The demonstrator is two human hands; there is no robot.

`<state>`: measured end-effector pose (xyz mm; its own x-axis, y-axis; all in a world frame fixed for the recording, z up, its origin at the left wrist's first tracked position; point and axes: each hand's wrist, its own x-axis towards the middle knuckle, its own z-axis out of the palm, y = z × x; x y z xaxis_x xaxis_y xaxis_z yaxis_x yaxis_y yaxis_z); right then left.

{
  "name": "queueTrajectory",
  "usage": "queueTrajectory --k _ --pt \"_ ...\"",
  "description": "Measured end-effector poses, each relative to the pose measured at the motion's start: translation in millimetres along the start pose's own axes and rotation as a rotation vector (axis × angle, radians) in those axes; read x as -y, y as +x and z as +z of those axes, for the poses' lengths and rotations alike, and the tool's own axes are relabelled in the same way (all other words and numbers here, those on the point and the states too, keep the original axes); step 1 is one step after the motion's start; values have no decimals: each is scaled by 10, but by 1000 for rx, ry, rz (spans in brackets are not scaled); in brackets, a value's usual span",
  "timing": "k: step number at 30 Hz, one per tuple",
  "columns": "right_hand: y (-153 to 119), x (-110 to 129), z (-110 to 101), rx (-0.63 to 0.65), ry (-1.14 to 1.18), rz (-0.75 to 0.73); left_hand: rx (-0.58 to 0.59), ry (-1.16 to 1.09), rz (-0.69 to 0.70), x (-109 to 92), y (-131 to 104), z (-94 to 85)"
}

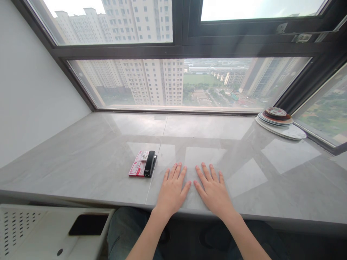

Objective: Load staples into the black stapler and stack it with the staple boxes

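Both palms face down on a grey marbled windowsill counter (89,155). My left hand (172,191) lies flat with its fingers a little spread and holds nothing. Beside it, mirrored, my right hand (213,189) rests the same way, also with nothing in it. The two thumbs point toward each other with a small gap between them. To the left of my left hand is a black stapler (150,164), apart from my fingers. It lies alongside small red-and-white boxes (137,166), which look like packs of staples.
A stack of round plates or mats (280,124) sits at the far right by the window frame (179,50). A white wall (32,83) bounds the left side. Below the counter's front edge, at lower left, stands a white plastic piece with holes (48,245).
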<state>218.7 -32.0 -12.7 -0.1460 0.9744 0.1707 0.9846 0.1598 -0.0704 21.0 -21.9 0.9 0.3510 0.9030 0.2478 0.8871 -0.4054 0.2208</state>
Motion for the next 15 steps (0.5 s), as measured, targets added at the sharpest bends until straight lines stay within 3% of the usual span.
queueTrajectory --k 15 --pt "5 8 -23 13 11 8 15 19 -5 10 -1 16"
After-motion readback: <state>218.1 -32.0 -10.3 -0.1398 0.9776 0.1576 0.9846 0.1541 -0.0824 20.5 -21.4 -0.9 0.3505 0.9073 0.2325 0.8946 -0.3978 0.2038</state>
